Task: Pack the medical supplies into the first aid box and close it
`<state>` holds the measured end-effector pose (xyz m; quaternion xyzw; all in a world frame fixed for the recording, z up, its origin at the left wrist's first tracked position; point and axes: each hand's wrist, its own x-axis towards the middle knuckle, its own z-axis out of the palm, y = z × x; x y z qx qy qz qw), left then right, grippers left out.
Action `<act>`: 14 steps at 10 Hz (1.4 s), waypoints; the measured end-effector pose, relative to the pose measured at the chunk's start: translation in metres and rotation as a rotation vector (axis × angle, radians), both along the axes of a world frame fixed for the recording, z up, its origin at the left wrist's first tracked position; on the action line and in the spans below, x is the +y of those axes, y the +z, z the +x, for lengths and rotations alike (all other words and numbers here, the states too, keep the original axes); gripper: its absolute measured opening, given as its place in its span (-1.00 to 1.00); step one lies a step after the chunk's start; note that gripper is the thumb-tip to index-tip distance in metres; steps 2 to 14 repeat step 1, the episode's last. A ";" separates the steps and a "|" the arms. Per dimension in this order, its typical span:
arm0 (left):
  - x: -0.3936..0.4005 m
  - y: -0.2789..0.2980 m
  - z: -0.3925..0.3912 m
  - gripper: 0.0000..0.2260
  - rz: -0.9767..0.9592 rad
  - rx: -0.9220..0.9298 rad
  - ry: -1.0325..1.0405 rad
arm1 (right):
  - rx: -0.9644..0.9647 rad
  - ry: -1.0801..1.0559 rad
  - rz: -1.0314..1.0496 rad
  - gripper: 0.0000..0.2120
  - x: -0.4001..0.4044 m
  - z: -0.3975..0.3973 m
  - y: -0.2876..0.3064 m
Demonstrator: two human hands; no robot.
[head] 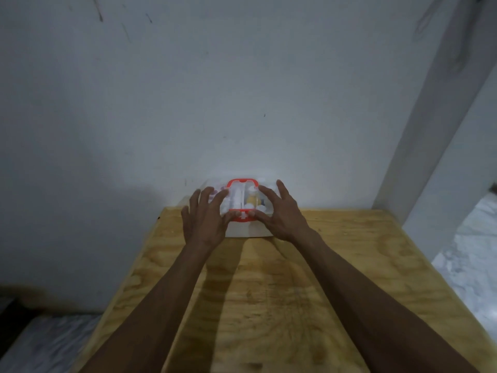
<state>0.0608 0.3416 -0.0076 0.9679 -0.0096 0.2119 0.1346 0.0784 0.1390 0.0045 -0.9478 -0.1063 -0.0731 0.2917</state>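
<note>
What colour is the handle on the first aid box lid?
Red-orange handle on a clear lid, seen in the head view.

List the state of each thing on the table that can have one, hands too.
first aid box: lid down, supplies visible through the clear top; whether it is latched cannot be told
red latch: at the front edge, both thumbs on it
left hand: fingers spread, resting on the lid
right hand: fingers spread, resting on the lid
</note>
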 end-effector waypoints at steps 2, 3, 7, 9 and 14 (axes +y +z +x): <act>-0.006 0.001 -0.008 -0.28 -0.051 0.024 0.003 | -0.003 0.012 0.017 -0.21 -0.006 -0.016 0.002; -0.006 0.001 -0.008 -0.28 -0.051 0.024 0.003 | -0.003 0.012 0.017 -0.21 -0.006 -0.016 0.002; -0.006 0.001 -0.008 -0.28 -0.051 0.024 0.003 | -0.003 0.012 0.017 -0.21 -0.006 -0.016 0.002; -0.006 0.001 -0.008 -0.28 -0.051 0.024 0.003 | -0.003 0.012 0.017 -0.21 -0.006 -0.016 0.002; -0.006 0.001 -0.008 -0.28 -0.051 0.024 0.003 | -0.003 0.012 0.017 -0.21 -0.006 -0.016 0.002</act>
